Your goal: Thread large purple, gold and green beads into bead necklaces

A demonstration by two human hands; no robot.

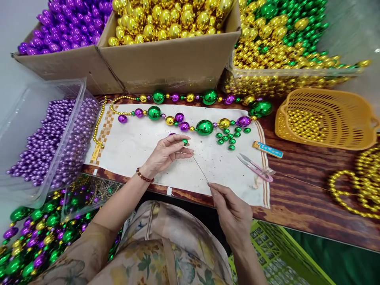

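My left hand (pixel 169 153), with a brown bead bracelet at the wrist, pinches a small green bead (pixel 185 142) between thumb and fingertips. A thin, straight needle-like wire (pixel 201 169) runs from my left fingertips to my right hand (pixel 233 211), which pinches its lower end. Beyond my hands a string of green, gold and purple beads (pixel 204 127) lies looped on a white towel (pixel 190 178). To the right of the left hand is a loose group of small green beads (pixel 230 136). Pink-handled scissors (pixel 257 168) lie farther right, beside a blue-and-orange cutter (pixel 268 149).
Boxes of purple beads (pixel 68 23) and gold beads (pixel 166 19) stand behind. A clear tub holds lilac beads (pixel 50 134). An orange basket (pixel 335 138) and gold bead strands (pixel 344 192) are at right. A green crate (pixel 267 247) stands below the table edge.
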